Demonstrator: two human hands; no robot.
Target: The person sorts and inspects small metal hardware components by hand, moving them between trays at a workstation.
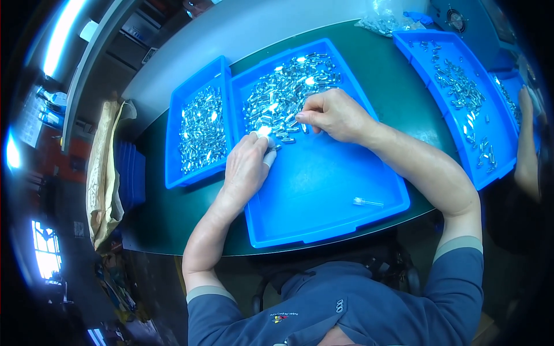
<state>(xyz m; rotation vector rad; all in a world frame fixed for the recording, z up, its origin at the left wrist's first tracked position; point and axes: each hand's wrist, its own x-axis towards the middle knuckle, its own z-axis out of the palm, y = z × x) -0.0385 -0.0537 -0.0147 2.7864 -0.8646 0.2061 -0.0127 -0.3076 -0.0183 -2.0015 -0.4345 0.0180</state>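
A large blue tray (323, 190) lies in front of me, its far half heaped with small shiny metal cylinders (294, 83). My left hand (247, 161) is at the tray's left side, fingers curled at the near edge of the heap. White covers show on some of its fingertips. A small metal piece sits by its thumb tip; whether the hand grips it is unclear. Over the heap's right edge, my right hand (337, 115) is closed in a pinch between thumb and forefinger. What it pinches, if anything, is too small to see. A clear small tube (367, 202) rests in the tray's near right corner.
Left of the large tray stands a smaller blue tray (203, 130) full of similar metal parts. Another blue tray (461, 98) with scattered parts is at the right, near another person's arm (526, 138). A clear plastic bag (386, 20) lies at the back of the green tabletop (375, 69).
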